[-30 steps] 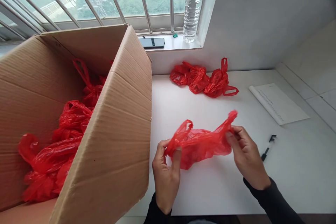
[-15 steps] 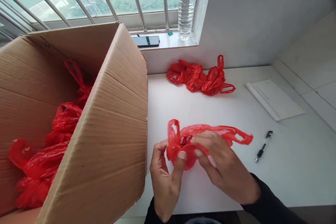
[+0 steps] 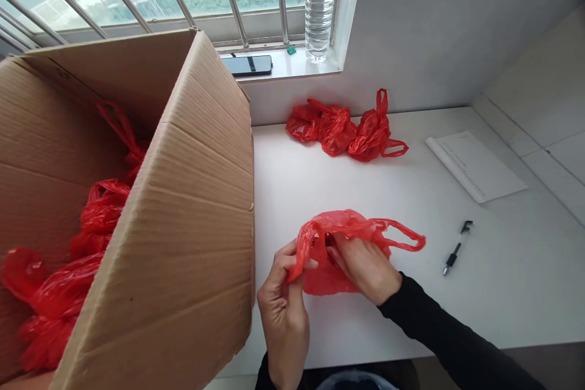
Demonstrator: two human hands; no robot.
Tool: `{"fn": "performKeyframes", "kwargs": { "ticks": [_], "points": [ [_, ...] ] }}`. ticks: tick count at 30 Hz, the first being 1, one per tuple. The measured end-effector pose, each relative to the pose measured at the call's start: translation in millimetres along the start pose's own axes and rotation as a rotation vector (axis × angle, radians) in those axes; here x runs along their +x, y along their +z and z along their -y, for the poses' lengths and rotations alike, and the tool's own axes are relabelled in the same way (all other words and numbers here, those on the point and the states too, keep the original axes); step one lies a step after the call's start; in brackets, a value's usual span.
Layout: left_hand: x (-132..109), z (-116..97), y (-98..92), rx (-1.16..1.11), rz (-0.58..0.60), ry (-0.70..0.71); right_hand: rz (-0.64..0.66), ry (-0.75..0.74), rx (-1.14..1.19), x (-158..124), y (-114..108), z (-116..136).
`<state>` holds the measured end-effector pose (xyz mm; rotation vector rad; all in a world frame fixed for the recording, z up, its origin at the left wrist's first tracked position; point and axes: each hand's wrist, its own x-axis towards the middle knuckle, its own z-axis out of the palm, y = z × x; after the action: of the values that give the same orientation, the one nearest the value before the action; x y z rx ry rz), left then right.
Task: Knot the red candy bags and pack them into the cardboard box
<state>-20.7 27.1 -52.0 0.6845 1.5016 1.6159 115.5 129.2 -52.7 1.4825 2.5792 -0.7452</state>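
The red plastic bag (image 3: 329, 277) is located between the two hands, mouth open, over the table (image 3: 351, 335). The left hand (image 3: 286, 311) pinches its left handle (image 3: 302, 250) between thumb and fingers. The right hand (image 3: 372, 265) is inserted in the bag mouth; its fingertips are largely concealed, and their grip cannot be determined. A pen (image 3: 456, 250) lies right of the right hand. Bunched red bags (image 3: 338, 131) lie beyond both hands, near the wall (image 3: 434, 24). A cardboard box (image 3: 196, 213), containing further red bags (image 3: 68, 292), stands left of the left hand.
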Motion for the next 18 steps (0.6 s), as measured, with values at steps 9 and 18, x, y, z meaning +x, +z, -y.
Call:
{"fn": "performKeyframes", "kwargs": {
  "ticks": [9, 18],
  "points": [
    [-2.6, 3.6, -14.6, -0.016, 0.078, 0.199, -0.030, 0.076, -0.036, 6.0, -7.4, -4.4],
    [0.0, -26.9, -12.0, 0.173, 0.313, 0.698, 0.022, 0.181, -0.148, 4.4, -28.2, -3.4]
  ]
}}
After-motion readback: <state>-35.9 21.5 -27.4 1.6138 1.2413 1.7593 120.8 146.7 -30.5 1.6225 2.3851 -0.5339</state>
